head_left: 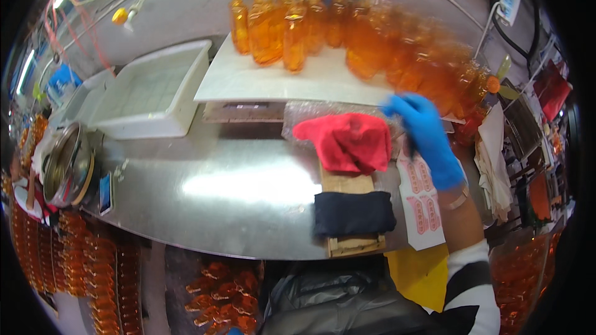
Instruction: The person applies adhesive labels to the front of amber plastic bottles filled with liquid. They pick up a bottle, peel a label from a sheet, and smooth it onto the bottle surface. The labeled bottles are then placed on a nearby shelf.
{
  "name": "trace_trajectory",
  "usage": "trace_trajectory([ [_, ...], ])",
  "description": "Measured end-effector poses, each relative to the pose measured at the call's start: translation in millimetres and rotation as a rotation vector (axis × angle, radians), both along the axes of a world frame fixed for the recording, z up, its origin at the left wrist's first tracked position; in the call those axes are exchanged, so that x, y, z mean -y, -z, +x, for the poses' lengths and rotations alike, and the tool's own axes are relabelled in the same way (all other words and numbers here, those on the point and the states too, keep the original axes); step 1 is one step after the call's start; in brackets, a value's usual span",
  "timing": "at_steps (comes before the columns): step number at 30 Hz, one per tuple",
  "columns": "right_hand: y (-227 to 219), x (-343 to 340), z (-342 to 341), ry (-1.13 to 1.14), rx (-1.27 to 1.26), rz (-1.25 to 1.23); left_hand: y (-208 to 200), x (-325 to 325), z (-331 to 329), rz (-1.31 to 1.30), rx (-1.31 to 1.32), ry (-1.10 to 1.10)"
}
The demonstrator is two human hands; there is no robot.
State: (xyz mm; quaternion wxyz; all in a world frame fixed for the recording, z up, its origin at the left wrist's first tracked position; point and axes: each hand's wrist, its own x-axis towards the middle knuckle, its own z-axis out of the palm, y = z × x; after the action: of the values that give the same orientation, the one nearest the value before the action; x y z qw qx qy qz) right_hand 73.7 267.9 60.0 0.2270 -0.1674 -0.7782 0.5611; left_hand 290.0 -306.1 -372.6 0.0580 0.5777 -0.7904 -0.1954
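Note:
My right hand (428,139), in a blue glove, reaches over the right side of the steel table, just right of a crumpled red cloth (351,142). Motion smears its fingers, and a dark patch shows under them that I cannot make out. Beneath the hand and wrist lies a white sheet of red-printed labels (427,214). A folded black cloth (354,214) lies over the near end of a wooden board (347,182); the red cloth covers the far end. Only a sliver of blue, perhaps my left hand (234,331), shows at the lower edge, with its fingers hidden.
Several bottles of orange liquid (293,40) crowd a raised white board (248,84) at the back. A white tray (152,108) stands at the left, with a metal pot (65,164) and phone (106,192) nearer. More orange bottles (223,291) lie below the table's front edge.

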Motion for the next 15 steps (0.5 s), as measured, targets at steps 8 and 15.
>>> trace_trajectory([
  [8, -64, -11, -257, 0.175, -0.023, 1.102, -106, -28, -96, -0.012, -0.772, 0.161],
  [15, -58, -30, -294, 0.005, 0.062, 0.846, -272, -138, -209, 0.186, -1.297, 0.693],
])
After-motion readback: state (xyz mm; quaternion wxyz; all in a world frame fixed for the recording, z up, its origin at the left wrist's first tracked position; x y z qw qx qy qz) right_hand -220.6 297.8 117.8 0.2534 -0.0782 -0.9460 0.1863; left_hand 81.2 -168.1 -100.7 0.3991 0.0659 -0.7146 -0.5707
